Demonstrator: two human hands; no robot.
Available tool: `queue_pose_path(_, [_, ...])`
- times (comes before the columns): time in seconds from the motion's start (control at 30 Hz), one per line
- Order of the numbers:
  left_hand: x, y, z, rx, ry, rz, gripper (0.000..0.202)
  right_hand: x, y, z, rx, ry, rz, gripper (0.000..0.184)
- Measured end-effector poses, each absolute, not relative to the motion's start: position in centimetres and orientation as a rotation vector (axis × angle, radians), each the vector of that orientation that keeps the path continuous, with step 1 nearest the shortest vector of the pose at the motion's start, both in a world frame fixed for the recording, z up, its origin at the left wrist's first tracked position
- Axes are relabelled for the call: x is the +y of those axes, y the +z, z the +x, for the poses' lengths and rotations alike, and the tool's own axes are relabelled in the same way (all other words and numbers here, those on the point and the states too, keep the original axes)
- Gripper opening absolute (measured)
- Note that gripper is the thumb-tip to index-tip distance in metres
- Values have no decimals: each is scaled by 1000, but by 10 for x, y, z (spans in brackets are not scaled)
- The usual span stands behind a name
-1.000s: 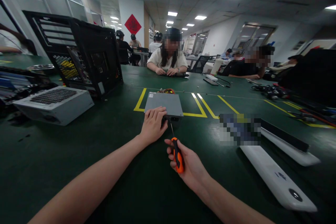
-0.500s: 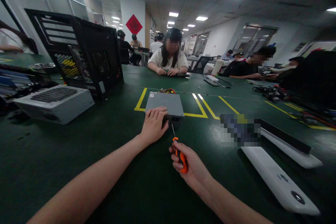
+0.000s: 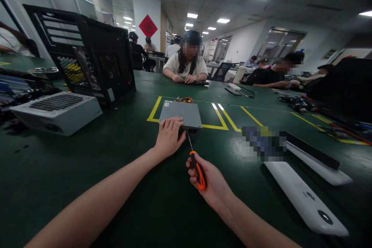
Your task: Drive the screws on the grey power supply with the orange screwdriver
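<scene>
Grey PSU point(image 3: 181, 112) lies flat on the green table point(image 3: 162, 213), approx. mid-view, bundled wires point(image 3: 187, 100) behind its far edge and yellow tape point(image 3: 216, 127) around it. It hasn't shifted vs. 1 sec ago, so it looks well steadied.

L hand point(image 3: 170, 135) stays on its near L corner: fingers tog. over the top, thumb apart & down by the near face. Can't tell if it's gripping the edge or just pressing.

R hand point(image 3: 207, 170) is closed round the orange/blk screwdriver point(image 3: 200, 178), shaft angled up to the PSU's near face, by the L thumb. Main chg: R fingers are curled tighter round the handle than 1 sec ago, when they stood looser; prob. a re-grip, i.e. the work stays at that same spot. Tip's too dark/small to see, so can't confirm contact w/ a screw. No part looks newly off.

Further out: 2nd PSU w/ mesh grille point(image 3: 69, 118) to the L, blk PC case point(image 3: 113, 58) upright behind it; long white device point(image 3: 305, 197) to the R. Co-worker point(image 3: 187, 64) in a pale top sits opposite, both hands on a dark item, detail n/a.
</scene>
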State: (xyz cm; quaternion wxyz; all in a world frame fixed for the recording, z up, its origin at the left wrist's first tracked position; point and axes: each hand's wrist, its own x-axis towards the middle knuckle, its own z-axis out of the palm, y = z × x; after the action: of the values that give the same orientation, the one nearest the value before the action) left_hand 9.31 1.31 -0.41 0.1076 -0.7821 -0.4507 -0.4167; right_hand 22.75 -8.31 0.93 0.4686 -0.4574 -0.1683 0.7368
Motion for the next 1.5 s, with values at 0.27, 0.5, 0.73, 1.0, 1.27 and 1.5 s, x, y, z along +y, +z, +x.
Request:
queue_pose_path(0.27, [14,-4,95,-1327,-1226,-2297,20,-82,7,228,-377,1830,-1094,20])
queue_pose_path(0.5, [14,-5,95,-1350,-1228,-2283,21,-82,9,226,-394,1817,-1157,24])
queue_pose_path(0.73, [14,-6,95,-1344,-1229,-2291,20,-80,10,228,-484,1701,-1162,16])
queue_pose_path(1.0, [13,-6,94,-1345,-1219,-2300,21,-81,23,242,-928,1365,-1309,14])
queue_pose_path(1.27, [13,-6,92,-1315,-1197,-2304,23,-87,28,255,-1702,390,-1434,27])
queue_pose_path(1.5, [13,-8,93,-1302,-1208,-2294,25,-84,28,253,-1928,-252,-1130,23])
